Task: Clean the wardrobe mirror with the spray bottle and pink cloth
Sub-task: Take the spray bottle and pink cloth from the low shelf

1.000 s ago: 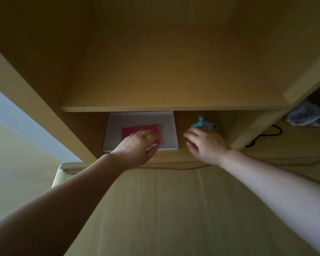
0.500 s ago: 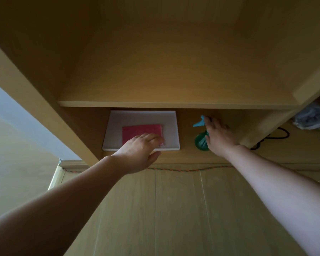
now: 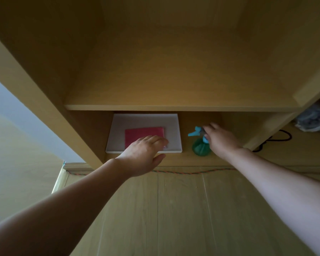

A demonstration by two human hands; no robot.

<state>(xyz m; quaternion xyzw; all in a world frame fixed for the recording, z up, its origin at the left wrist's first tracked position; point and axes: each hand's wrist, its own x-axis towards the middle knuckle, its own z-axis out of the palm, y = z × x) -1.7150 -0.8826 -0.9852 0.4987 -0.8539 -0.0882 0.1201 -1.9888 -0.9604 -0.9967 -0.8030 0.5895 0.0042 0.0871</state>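
Observation:
The folded pink cloth (image 3: 144, 133) lies on a white tray (image 3: 146, 119) on the wardrobe's low shelf. My left hand (image 3: 144, 154) reaches in, its fingertips resting flat on the cloth's near edge and its thumb spread apart below the tray's front rim. To the right of the tray stands the spray bottle (image 3: 199, 147), with a green body and a blue trigger head. My right hand (image 3: 222, 139) is closed around the bottle's neck, just under the trigger. No mirror surface is plainly in view.
A wooden shelf board (image 3: 174, 107) hangs low over both hands. An upright divider (image 3: 266, 130) stands right of the bottle, with a black cable (image 3: 283, 135) and a plastic bag (image 3: 314, 121) beyond it. A twisted cord (image 3: 192, 171) runs along the wardrobe's base.
My right hand has gone from in front of the bottle to around its neck. My left hand has stayed on the cloth's near edge.

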